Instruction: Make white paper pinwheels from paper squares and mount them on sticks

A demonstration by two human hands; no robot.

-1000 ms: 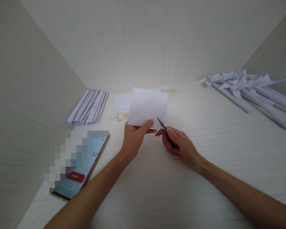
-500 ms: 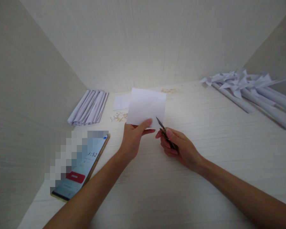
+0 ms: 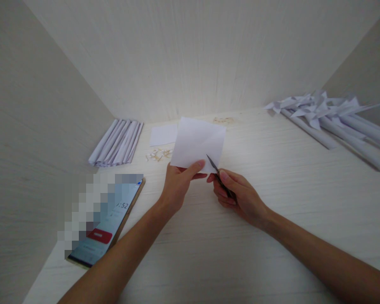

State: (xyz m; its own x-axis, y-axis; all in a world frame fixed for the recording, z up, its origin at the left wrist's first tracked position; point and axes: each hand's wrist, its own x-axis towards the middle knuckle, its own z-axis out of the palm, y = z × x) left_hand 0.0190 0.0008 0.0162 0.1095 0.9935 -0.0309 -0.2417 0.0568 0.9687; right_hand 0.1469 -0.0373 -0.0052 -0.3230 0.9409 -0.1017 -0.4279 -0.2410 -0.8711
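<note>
A square sheet of white paper (image 3: 198,141) is pinched by its near edge in my left hand (image 3: 180,183), thumb on top and fingers underneath. Dark scissors (image 3: 221,181) are gripped in my right hand (image 3: 240,194). One blade lies over the paper's near right corner; the other blade is largely hidden beneath the sheet. Faint diagonal creases seem to run across the paper. Behind it, to the left, lie more white paper squares (image 3: 161,135) and a scatter of small cotton-tipped sticks (image 3: 160,155).
Rolled white paper tubes (image 3: 117,141) lie side by side at the left. Several paper pinwheels (image 3: 319,109) on tube handles are piled at the right. A phone (image 3: 114,228) rests beside my left forearm. Pale walls (image 3: 193,55) enclose the table (image 3: 272,169). Tiny bits (image 3: 223,120) lie near the back wall.
The paper has shifted slightly right and turned a little clockwise, its corner moving further between the scissor blades. The scissors appear to have closed somewhat. My right hand has hardly moved.
</note>
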